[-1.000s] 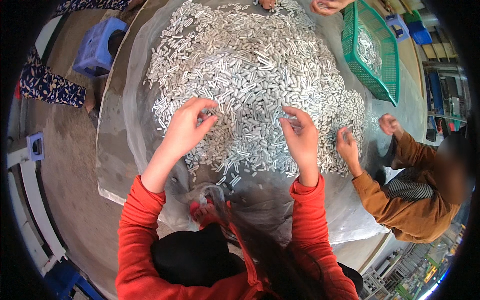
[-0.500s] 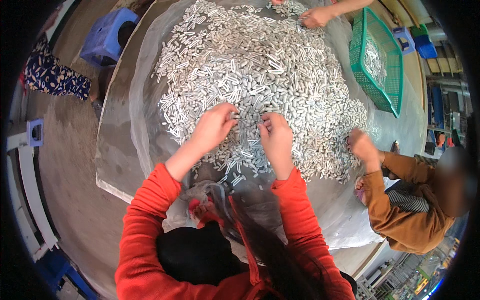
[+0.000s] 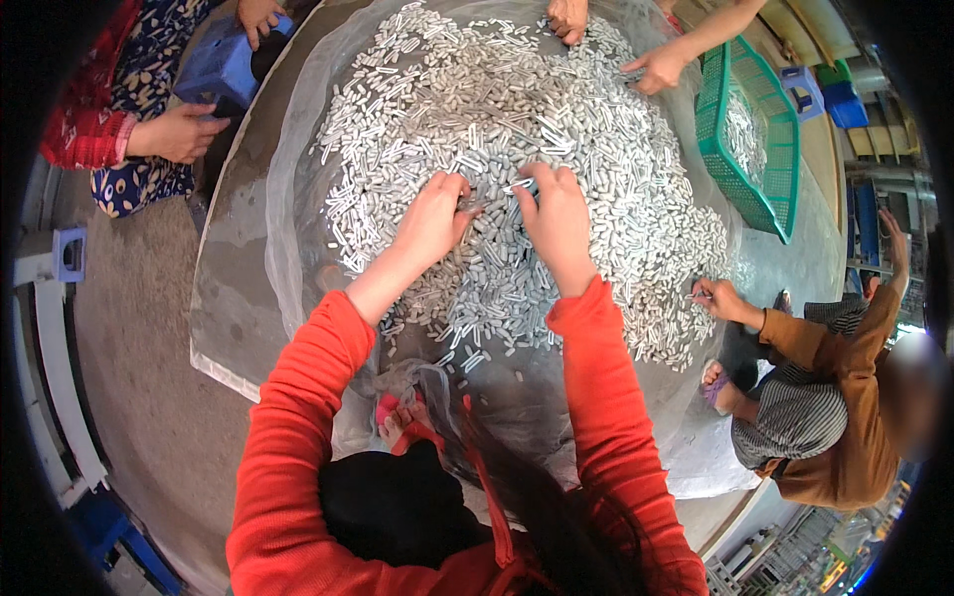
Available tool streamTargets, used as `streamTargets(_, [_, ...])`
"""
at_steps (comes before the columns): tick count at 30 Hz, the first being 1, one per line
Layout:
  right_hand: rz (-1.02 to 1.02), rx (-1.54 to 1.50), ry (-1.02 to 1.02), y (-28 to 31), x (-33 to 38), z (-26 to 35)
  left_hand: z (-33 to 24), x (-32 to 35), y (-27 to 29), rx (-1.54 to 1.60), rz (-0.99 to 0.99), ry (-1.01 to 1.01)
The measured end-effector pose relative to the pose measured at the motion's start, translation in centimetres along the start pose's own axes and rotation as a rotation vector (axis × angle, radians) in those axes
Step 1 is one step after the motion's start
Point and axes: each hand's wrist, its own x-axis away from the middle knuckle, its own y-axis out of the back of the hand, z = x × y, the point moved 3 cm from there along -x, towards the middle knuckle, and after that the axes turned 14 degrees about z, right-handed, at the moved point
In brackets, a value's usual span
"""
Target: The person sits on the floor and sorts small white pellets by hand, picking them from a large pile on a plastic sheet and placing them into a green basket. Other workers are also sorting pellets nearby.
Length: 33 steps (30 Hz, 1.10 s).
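A broad heap of small oblong silver metal pieces [image 3: 477,109] spreads over a sheer plastic sheet [image 3: 290,189] before me. Over the near middle of the heap, my left hand [image 3: 427,226] has its fingers curled toward the thumb; what lies in them, if anything, is too small to make out. Just to its right, my right hand [image 3: 556,221] pinches a bright small metal piece [image 3: 519,186] between thumb and fingertips. Between and below my hands, loose pieces [image 3: 487,288] lie in a thinner layer, thinning out toward me.
A green basket [image 3: 750,139] holding more pieces stands at the far right. Co-workers' hands reach over the heap at the far side [image 3: 661,68] and right [image 3: 723,298]. At left, a person in a red sleeve [image 3: 89,139] is beside a blue stool [image 3: 221,62].
Both my hands have moved farther out over the heap. The person at left has leaned in with both hands by the stool. The co-worker at right has raised one arm.
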Motion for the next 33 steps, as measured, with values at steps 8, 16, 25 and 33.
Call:
streamTargets(8, [-0.090,-0.255,0.033,0.8,0.9,-0.9,2.3,1.9,1.8,0.974,0.322,0.233])
streamTargets(16, [-0.026,-0.848,-0.289,0.0,3.3,-3.3,2.8,0.7,1.7,0.656,0.181,0.169])
streamTargets(25, [0.196,0.289,-0.167,0.2,-0.2,0.7,0.3,0.6,1.2,-0.184,0.059,-0.061])
streamTargets(33, [0.145,-0.831,-0.241,1.1,1.2,-1.2,2.1,2.5,3.6,1.314,0.218,0.230])
